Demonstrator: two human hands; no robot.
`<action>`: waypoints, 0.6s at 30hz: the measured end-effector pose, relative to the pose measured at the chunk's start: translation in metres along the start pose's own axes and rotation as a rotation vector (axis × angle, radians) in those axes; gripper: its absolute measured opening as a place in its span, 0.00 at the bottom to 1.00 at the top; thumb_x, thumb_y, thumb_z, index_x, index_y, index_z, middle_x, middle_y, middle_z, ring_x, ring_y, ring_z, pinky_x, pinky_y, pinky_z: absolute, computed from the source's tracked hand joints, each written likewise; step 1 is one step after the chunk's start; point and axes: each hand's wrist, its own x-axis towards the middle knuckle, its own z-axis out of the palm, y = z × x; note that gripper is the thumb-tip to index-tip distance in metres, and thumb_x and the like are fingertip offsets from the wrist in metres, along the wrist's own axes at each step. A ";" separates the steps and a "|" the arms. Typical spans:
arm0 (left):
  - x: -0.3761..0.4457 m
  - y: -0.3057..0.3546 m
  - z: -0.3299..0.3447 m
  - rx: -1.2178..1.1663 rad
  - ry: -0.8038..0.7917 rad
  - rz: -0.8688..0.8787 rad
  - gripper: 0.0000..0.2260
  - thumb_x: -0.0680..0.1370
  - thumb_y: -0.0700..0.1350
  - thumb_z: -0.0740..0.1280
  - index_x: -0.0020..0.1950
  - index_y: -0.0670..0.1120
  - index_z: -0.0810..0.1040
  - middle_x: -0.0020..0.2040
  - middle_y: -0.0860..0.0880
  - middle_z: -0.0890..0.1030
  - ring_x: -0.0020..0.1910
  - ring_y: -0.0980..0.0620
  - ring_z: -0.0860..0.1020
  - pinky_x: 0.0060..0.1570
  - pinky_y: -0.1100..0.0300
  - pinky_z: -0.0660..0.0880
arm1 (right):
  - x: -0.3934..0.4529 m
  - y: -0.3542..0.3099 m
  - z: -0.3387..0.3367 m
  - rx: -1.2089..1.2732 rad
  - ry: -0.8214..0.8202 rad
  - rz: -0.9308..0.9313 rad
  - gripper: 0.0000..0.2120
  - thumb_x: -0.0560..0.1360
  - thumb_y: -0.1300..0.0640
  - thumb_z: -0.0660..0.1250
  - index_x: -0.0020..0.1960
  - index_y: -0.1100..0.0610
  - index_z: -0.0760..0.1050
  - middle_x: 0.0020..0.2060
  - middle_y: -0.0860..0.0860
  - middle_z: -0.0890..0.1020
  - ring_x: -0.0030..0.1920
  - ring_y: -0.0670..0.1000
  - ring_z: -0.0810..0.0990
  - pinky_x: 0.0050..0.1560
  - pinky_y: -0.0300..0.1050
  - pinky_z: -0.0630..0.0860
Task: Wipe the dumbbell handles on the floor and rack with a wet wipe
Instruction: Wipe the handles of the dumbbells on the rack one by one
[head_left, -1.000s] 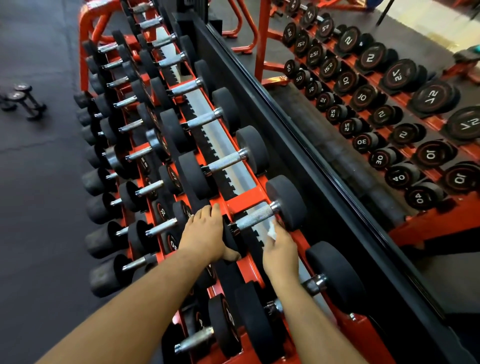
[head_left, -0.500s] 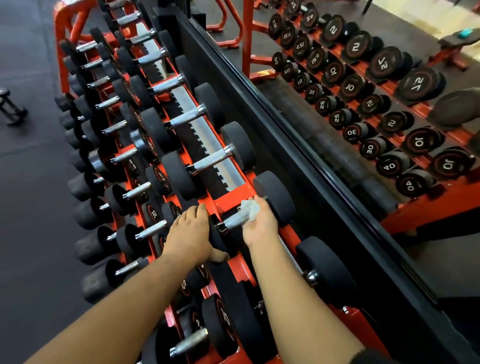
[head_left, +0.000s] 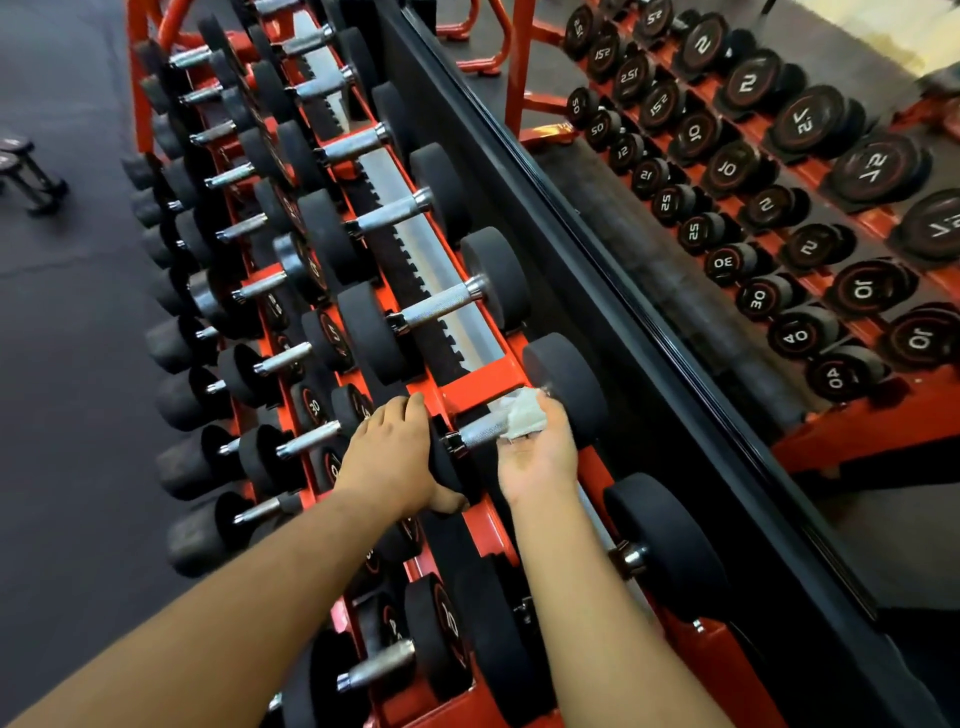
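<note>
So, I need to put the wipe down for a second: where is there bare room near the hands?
The orange crossbar just beyond the wet wipe is bare, as is the grey strip between the top-row dumbbell heads, under their handles. The dark floor left of the rack is open. The lower tiers are packed tight.

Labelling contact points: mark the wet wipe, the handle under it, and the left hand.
wet wipe (head_left: 524, 415), head view, middle of the crumpled white sheet.
handle (head_left: 478, 430), head view, bare knurled stretch left of the wipe.
left hand (head_left: 392, 457), head view, back of the hand.
</note>
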 end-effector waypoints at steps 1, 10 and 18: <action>0.001 0.000 0.000 0.001 0.006 0.000 0.63 0.58 0.68 0.80 0.81 0.42 0.53 0.78 0.45 0.63 0.79 0.44 0.61 0.78 0.49 0.60 | -0.001 -0.002 0.003 0.005 0.015 -0.012 0.03 0.78 0.58 0.68 0.47 0.58 0.78 0.42 0.54 0.80 0.44 0.52 0.81 0.56 0.49 0.76; -0.003 0.003 -0.002 0.009 0.003 -0.007 0.64 0.58 0.69 0.80 0.82 0.42 0.52 0.78 0.44 0.62 0.80 0.44 0.59 0.80 0.48 0.57 | 0.003 -0.006 0.007 -0.145 -0.004 0.069 0.06 0.78 0.57 0.70 0.52 0.59 0.79 0.45 0.54 0.83 0.48 0.52 0.83 0.61 0.49 0.77; -0.001 0.004 -0.002 0.013 0.006 -0.006 0.64 0.57 0.69 0.80 0.81 0.42 0.52 0.78 0.44 0.63 0.79 0.44 0.60 0.79 0.48 0.57 | -0.002 0.000 0.019 -0.157 -0.013 0.079 0.06 0.80 0.54 0.67 0.46 0.55 0.76 0.39 0.51 0.79 0.43 0.52 0.80 0.54 0.50 0.77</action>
